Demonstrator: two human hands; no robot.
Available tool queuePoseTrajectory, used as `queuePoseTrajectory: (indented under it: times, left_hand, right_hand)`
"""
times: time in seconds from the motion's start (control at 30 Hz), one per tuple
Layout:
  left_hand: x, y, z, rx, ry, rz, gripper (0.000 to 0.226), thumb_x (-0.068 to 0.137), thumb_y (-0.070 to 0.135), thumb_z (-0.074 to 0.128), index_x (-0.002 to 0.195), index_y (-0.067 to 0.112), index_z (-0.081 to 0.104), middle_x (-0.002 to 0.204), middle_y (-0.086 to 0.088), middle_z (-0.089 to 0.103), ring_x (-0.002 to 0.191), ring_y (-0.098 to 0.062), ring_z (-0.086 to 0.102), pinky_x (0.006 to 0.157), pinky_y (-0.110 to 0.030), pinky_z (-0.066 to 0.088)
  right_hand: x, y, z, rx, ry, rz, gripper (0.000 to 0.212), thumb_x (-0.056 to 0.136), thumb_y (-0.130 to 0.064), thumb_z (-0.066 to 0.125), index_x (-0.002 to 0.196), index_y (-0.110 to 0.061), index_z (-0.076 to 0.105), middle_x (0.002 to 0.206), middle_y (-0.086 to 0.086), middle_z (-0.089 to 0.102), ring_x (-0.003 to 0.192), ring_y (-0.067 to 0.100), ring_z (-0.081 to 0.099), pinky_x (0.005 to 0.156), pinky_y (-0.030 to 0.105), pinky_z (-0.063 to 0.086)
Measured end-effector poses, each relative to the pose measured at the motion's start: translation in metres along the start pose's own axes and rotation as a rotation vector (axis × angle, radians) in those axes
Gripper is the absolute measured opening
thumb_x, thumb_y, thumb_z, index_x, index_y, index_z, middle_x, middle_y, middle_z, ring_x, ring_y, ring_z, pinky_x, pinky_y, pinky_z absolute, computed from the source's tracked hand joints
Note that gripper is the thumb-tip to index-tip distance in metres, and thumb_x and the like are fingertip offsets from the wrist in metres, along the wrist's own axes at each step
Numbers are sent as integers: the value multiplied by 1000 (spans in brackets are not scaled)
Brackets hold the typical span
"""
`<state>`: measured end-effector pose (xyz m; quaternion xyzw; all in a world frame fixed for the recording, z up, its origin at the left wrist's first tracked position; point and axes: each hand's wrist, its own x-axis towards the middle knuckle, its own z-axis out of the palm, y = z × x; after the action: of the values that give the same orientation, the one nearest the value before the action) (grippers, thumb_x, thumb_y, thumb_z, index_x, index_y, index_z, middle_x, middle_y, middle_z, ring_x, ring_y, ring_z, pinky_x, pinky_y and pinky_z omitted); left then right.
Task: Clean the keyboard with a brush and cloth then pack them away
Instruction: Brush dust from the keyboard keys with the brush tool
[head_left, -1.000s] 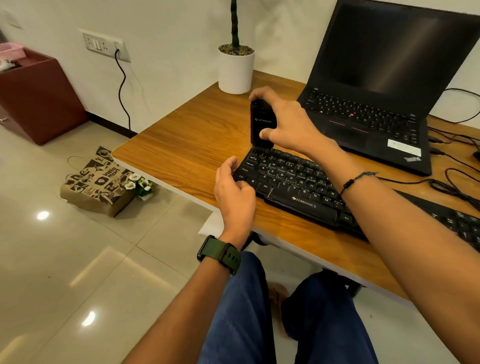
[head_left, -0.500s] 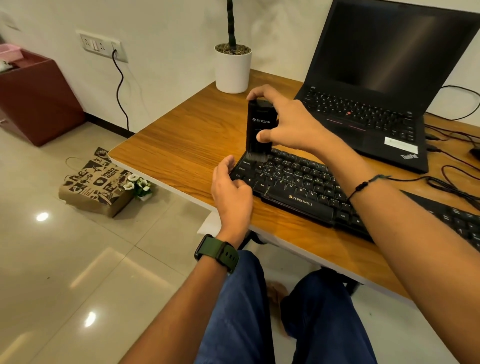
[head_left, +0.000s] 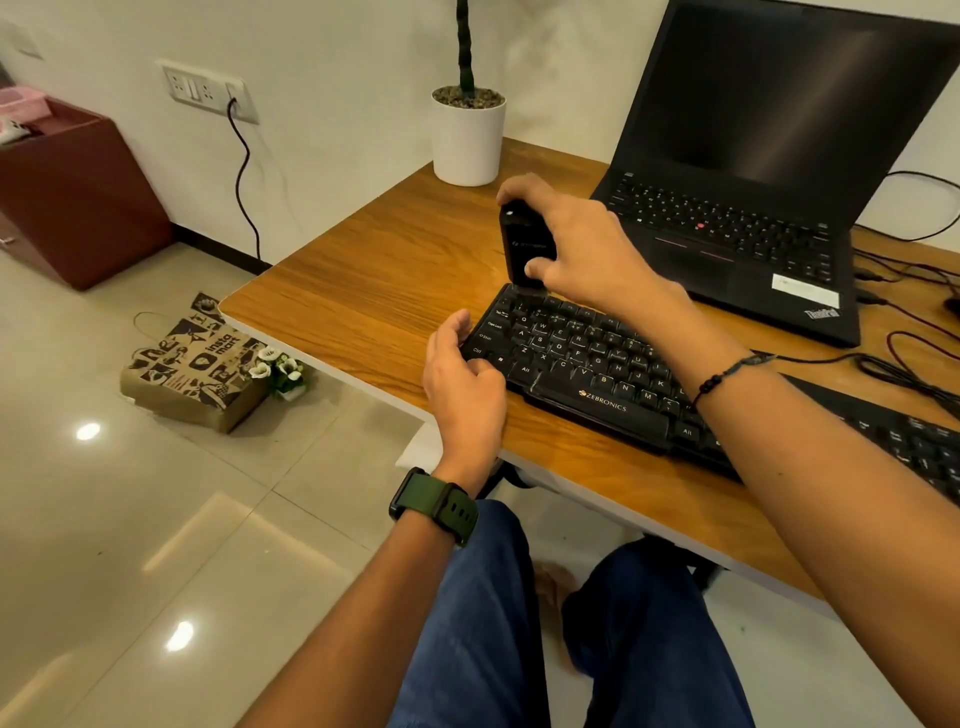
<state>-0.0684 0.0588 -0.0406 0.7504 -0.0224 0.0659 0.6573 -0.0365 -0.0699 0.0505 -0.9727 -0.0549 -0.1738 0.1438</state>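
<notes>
Upright, right hand (head_left: 587, 249) round brush (head_left: 522, 244)

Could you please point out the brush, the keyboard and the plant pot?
brush (head_left: 523, 244): head view, on its black handle.
keyboard (head_left: 597, 379): head view, on its letter keys.
plant pot (head_left: 467, 143): head view, on its white wall.
</notes>
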Motion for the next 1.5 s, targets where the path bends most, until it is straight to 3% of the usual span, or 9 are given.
queuePoseTrajectory:
  times: [0.1, 0.23, 0.37, 0.57, 0.73, 0.9, 1.2, 1.33, 1.5]
  left_hand:
    - [0, 0, 0, -2, 3, -8, 52, 82, -12, 41, 127, 12, 48, 122, 3, 51, 115, -6, 45, 97, -16, 33]
    - [-1, 2, 1, 4, 6, -7, 52, 82, -12, 41, 127, 12, 49, 123, 2, 51, 117, -8, 45, 101, -22, 35]
    - [-1, 3, 0, 6, 5, -10, 51, 83, -12, 41, 128, 12, 48, 124, 1, 50, 117, -8, 45, 102, -22, 35]
    - [-1, 1, 0, 11, 6, -7, 51, 82, -12, 41, 127, 11, 49, 125, -1, 52, 117, -10, 46, 102, -22, 35]
    - [-1, 3, 0, 10, 13, -9, 51, 83, -12, 41, 128, 11, 48, 123, 1, 51, 115, -8, 46, 100, -21, 35]
    - [-2, 2, 0, 8, 11, -3, 51, 83, -12, 41, 128, 12, 48, 124, 1, 51, 116, -8, 45, 101, -21, 36]
    - [-1, 1, 1, 2, 12, -13, 52, 82, -13, 40, 127, 11, 49, 122, 2, 51, 114, -6, 46, 98, -17, 34]
    - [-1, 2, 2, 0, 19, -12, 51, 83, -13, 40, 127, 12, 49, 121, 4, 50, 111, -2, 44, 95, -13, 33]
    - [0, 1, 1, 15, 11, 1, 51, 83, -11, 42, 128, 13, 49, 121, 5, 49, 113, -3, 42, 99, -18, 35]
  right_hand:
    - [-6, -2, -1, 131, -93, 37, 60, 73, -7, 67, 124, -26, 41, 106, 0, 59, 93, 22, 59, 79, 39, 52]
    - [-11, -4, -10, 681, -233, 212, 58, 73, 2, 67, 116, -28, 44, 103, 0, 52, 88, 21, 63, 61, 36, 59]
    - [-11, 2, -5, 575, -188, 229, 60, 73, 1, 67, 119, -28, 43, 99, -3, 53, 86, 18, 62, 62, 32, 58]
    - [-11, 13, 3, 134, 78, 154, 61, 74, -6, 65, 125, -29, 40, 109, 2, 57, 98, 25, 56, 84, 46, 49]
    - [-21, 1, 1, 236, -9, 133, 61, 74, -8, 68, 125, -28, 40, 99, -7, 51, 87, 18, 57, 80, 41, 52]
    - [-28, 0, -13, 741, -193, 254, 59, 74, 5, 66, 120, -25, 43, 103, -2, 49, 88, 23, 64, 63, 37, 59]
    - [-15, 16, -5, 174, 57, 172, 62, 74, -6, 67, 125, -27, 40, 102, -7, 49, 93, 19, 54, 85, 44, 50]
    - [-24, -2, -4, 237, -21, 126, 62, 73, -10, 69, 125, -28, 41, 99, -7, 51, 86, 16, 55, 79, 37, 53]
    - [-33, -16, -4, 665, -119, 190, 59, 73, -2, 69, 119, -27, 43, 101, -1, 54, 86, 19, 63, 59, 33, 59]
